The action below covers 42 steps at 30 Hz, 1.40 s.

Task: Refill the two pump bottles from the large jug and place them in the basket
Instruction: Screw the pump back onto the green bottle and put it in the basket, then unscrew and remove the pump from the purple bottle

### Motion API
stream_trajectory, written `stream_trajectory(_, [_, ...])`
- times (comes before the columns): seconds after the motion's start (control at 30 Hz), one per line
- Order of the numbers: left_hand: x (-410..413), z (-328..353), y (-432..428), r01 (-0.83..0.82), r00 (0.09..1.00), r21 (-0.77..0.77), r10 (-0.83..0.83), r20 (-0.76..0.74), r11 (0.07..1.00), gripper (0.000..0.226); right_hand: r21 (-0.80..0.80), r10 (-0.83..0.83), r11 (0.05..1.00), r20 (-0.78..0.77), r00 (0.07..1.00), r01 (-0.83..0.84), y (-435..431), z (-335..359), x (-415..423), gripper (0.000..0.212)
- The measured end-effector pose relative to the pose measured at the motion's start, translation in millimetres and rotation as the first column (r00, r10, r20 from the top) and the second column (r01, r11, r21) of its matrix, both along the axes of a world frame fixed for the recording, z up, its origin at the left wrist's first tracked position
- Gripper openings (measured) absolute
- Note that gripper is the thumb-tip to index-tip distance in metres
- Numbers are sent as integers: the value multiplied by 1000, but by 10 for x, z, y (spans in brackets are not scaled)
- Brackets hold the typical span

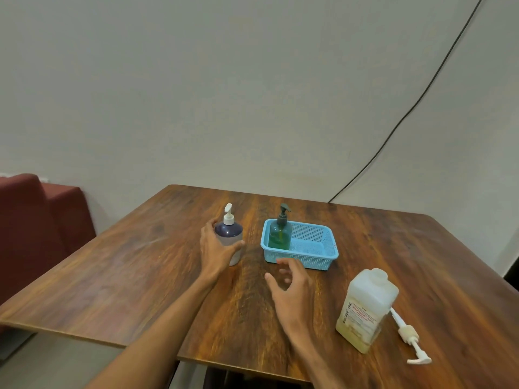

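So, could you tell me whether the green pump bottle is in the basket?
In: the green pump bottle stands upright inside the blue basket, left end.

The bench (365, 248) looks like glossy grained wood, the basket (314, 258) perforated blue plastic, the jug (365, 310) cloudy translucent plastic with a paper label (358, 315), the seat (42, 226) matt red cloth.

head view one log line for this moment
left hand: grips white-pump bottle | right hand: open, empty | green bottle: in basket | jug: upright, pump beside it
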<state>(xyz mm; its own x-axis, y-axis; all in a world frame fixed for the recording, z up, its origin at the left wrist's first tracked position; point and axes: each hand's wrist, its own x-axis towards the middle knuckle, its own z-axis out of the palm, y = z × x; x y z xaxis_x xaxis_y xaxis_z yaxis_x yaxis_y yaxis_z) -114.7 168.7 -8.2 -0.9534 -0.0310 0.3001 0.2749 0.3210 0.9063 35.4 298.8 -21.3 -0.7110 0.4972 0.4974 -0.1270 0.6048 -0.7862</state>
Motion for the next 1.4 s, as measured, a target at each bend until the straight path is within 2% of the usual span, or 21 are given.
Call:
stream_trajectory(0.1, [-121,-15,70,78,995,-15,-77,58,997,91,-21,14,1000,9,1000,-13,25,-37,27,29])
stream_trajectory(0.2, [-157,3,82,56,998,-20,-56,0,998,77,-55,23,998,10,1000,-22,52,-17,44,29])
stream_trajectory(0.43, [254,163,12,89,990,8,-88,-112,996,76,-119,38,992,17,999,-36,41,95,138,31])
stream_trajectory(0.57, [619,239,14,150,984,61,-143,-102,987,73,-108,35,994,27,999,-32,43,156,310,38])
stream_trajectory(0.73, [1114,316,77,226,970,82,-216,-115,971,66,-101,29,995,32,999,-26,87,152,570,58])
stream_trajectory(0.97, [1577,142,169,303,950,18,-300,-85,953,84,-127,91,989,128,988,-75,180,27,927,75])
stream_trajectory(1.1, [1775,96,316,373,927,58,-371,-51,926,120,-152,121,984,171,978,-95,221,-103,1002,84])
stream_trajectory(1.2, [1823,34,389,351,936,2,-351,-33,936,89,-164,126,982,189,974,-96,223,-199,967,90])
stream_trajectory(1.4, [1804,-61,460,330,943,-23,-331,-28,944,82,-196,107,978,168,980,-73,212,-313,900,93])
